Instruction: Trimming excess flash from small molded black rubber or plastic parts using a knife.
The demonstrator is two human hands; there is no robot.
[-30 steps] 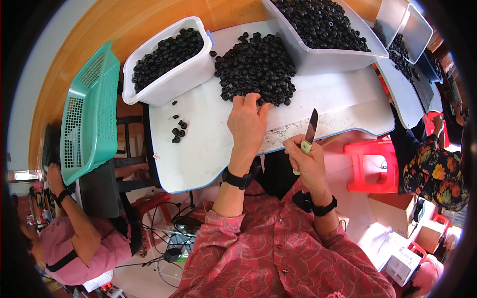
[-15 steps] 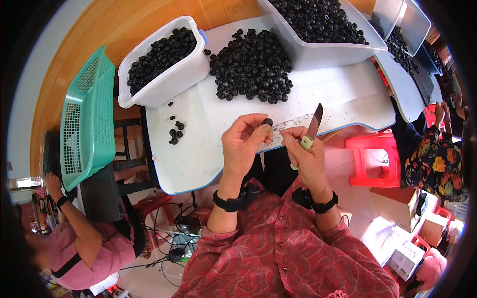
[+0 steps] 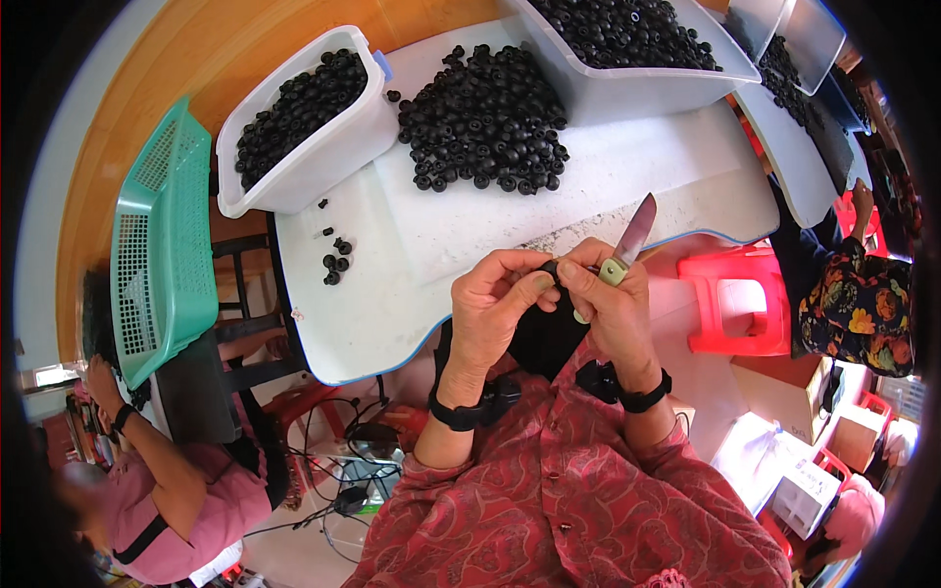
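Pinching a small black piece (image 3: 551, 271) between both hands above the counter (image 3: 470, 235) edge, the left hand (image 3: 500, 306) clenched it, while the right hand (image 3: 608, 309) also grasped a knife (image 3: 627, 243), blade up.

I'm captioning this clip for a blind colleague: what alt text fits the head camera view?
Seen from above, a person's left hand and right hand pinch one small black round piece between them at a white table's near edge, the right hand also holding a small knife, blade up. A loose pile of black pieces and white tubs of them lie beyond.
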